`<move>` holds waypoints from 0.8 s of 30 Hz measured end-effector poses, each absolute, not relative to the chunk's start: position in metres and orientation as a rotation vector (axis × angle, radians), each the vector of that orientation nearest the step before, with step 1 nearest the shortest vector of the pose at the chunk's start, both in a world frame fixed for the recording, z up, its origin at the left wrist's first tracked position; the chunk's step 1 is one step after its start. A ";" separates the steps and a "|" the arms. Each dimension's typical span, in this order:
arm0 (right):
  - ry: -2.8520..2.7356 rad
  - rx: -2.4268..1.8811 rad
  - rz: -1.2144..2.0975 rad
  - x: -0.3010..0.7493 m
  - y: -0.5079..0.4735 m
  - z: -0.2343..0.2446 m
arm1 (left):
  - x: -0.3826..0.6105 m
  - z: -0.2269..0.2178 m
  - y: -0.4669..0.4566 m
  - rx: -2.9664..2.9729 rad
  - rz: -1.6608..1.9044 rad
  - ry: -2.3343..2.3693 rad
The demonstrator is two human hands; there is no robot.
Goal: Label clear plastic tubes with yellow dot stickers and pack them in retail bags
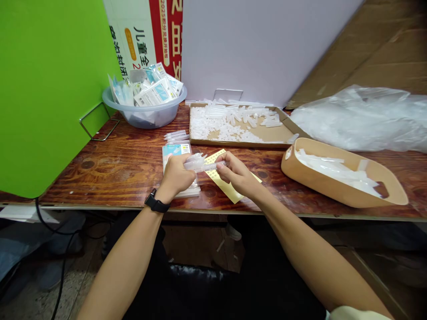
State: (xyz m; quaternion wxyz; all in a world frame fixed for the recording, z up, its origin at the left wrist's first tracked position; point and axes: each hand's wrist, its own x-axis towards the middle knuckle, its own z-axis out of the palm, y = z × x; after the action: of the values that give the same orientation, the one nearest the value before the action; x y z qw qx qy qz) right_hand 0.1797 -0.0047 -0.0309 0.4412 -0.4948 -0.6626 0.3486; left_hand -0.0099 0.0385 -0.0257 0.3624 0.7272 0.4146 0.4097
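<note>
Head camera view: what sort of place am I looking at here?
It looks like a small hand-packing workshop, though that is a judgement. A wooden bench holds a cardboard tray heaped with small clear plastic pieces, a plastic basin of printed retail packets, and a sheet of yellow stickers.

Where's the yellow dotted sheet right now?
In the head view, the yellow dotted sheet lies under the right hand, to the left of the tan scoop-shaped tray.
</note>
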 end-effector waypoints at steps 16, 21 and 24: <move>-1.597 -1.228 0.954 0.177 -0.008 -0.031 | -0.011 -0.025 0.038 1.913 1.092 1.139; -1.680 -1.237 0.759 0.175 -0.005 -0.030 | -0.010 -0.024 0.037 1.919 1.079 1.096; -1.677 -1.296 0.814 0.173 -0.005 -0.029 | -0.010 -0.024 0.036 1.935 1.086 1.082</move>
State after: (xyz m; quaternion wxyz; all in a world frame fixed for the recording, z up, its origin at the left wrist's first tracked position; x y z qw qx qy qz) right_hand 0.1735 -0.0051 -0.0286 0.4218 -0.5177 -0.6697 0.3249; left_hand -0.0097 0.0357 -0.0236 0.3300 0.7399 0.4137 0.4153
